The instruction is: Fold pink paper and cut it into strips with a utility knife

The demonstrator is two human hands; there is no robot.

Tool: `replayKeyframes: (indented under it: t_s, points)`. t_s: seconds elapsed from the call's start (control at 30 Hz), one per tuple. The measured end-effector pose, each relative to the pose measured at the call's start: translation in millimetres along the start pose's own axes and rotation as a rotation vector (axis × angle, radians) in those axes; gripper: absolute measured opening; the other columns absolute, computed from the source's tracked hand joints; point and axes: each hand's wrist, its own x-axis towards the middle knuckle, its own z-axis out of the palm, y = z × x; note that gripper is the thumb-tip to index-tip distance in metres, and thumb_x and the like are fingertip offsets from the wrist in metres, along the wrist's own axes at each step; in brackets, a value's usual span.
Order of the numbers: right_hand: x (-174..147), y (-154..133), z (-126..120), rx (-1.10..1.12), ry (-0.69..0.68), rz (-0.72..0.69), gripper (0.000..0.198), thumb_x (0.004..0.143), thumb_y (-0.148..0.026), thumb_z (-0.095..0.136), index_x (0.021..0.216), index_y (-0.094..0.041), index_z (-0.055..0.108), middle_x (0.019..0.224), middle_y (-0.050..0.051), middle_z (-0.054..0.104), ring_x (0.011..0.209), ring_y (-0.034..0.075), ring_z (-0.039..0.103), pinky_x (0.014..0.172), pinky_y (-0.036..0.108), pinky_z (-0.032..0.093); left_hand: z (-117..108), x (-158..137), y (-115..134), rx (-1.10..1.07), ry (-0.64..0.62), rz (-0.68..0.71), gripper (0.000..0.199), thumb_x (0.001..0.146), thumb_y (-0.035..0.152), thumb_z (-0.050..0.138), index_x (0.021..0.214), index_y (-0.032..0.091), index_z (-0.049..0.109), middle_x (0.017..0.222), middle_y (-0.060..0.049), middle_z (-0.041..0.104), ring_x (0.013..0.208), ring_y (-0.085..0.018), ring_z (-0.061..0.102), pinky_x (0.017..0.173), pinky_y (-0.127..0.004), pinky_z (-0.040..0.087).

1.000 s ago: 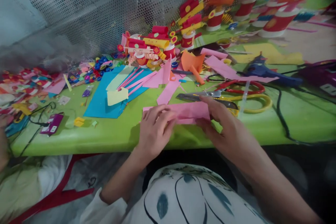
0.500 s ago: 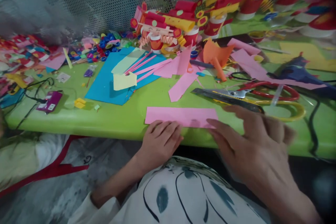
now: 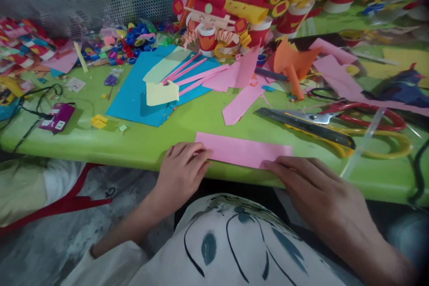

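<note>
A pink paper strip (image 3: 243, 149) lies along the front edge of the green table. Its left end is pinched between the thumb and fingers of my left hand (image 3: 184, 170). At the right end, my right hand (image 3: 318, 187) has its thumb under the near edge and its fingers on top, gripping the paper. Behind the strip lie a pink paper piece with a pointed end (image 3: 241, 105) and a black and yellow box cutter (image 3: 311, 129). Beside the cutter are scissors with red and yellow handles (image 3: 372, 118).
Blue paper sheets (image 3: 130, 98) carry pale green and pink strips. Red and yellow paper figures on cups (image 3: 208, 38) stand at the back. A purple box-shaped device (image 3: 56, 117) with a cable lies left, a blue glue gun (image 3: 402, 85) right. Another person's clothed leg (image 3: 23, 187) shows at lower left.
My left hand has slid left from the strip's near edge to its left end. My right hand's raised fingers have come down onto the right end. The view has shifted slightly.
</note>
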Motion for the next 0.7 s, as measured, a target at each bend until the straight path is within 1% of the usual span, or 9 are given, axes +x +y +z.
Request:
replayKeyframes:
  t_s: [0.1,0.2,0.33,0.47,0.57,0.7]
  points:
    - [2,3,0,-0.022,-0.008,0.000,0.045,0.094,-0.002,0.054,0.132,-0.020,0.068,0.117,0.009,0.076,0.100,0.024,0.072,0.082,0.039,0.064,-3,2,-10,-0.037,-0.047,0.030,0.016,0.110,0.022,0.061,0.119,0.023,0.074,0.113,-0.006,0.077,0.098,-0.022,0.070,0.084,-0.037,0.053]
    - [5,5,1,-0.025,-0.021,0.021,0.042,0.094,-0.002,0.054,0.130,-0.021,0.067,0.117,0.009,0.076,0.101,0.025,0.071,0.085,0.040,0.062,-1,4,-19,-0.021,-0.025,0.077,0.015,0.111,0.022,0.060,0.116,0.023,0.074,0.109,-0.005,0.076,0.093,-0.020,0.069,0.084,-0.035,0.053]
    - [8,8,4,-0.033,0.004,0.050,0.034,0.095,-0.003,0.057,0.122,-0.019,0.070,0.112,0.008,0.078,0.097,0.024,0.068,0.082,0.037,0.059,2,7,-25,-0.037,-0.008,0.085,0.019,0.113,0.028,0.057,0.108,0.021,0.075,0.103,-0.005,0.075,0.091,-0.020,0.067,0.082,-0.034,0.052]
    - [12,14,8,0.009,0.002,0.143,0.025,0.101,-0.013,0.057,0.116,-0.023,0.075,0.104,0.006,0.078,0.089,0.022,0.064,0.078,0.037,0.055,1,10,-25,-0.080,-0.062,0.009,0.024,0.115,0.027,0.051,0.108,0.022,0.074,0.104,-0.005,0.075,0.092,-0.020,0.066,0.082,-0.036,0.050]
    - [14,18,10,0.032,-0.028,0.216,0.021,0.106,-0.024,0.057,0.118,-0.024,0.075,0.103,0.007,0.077,0.091,0.023,0.066,0.081,0.040,0.054,1,11,-23,-0.115,-0.092,-0.055,0.024,0.114,0.024,0.051,0.111,0.022,0.074,0.104,-0.006,0.075,0.094,-0.022,0.065,0.082,-0.037,0.049]
    - [15,23,10,-0.020,-0.033,0.193,0.019,0.107,-0.033,0.059,0.115,-0.020,0.071,0.099,0.007,0.076,0.091,0.026,0.069,0.083,0.041,0.054,4,12,-23,-0.154,-0.069,-0.104,0.023,0.114,0.023,0.052,0.116,0.023,0.075,0.100,-0.004,0.075,0.092,-0.021,0.064,0.080,-0.037,0.048]
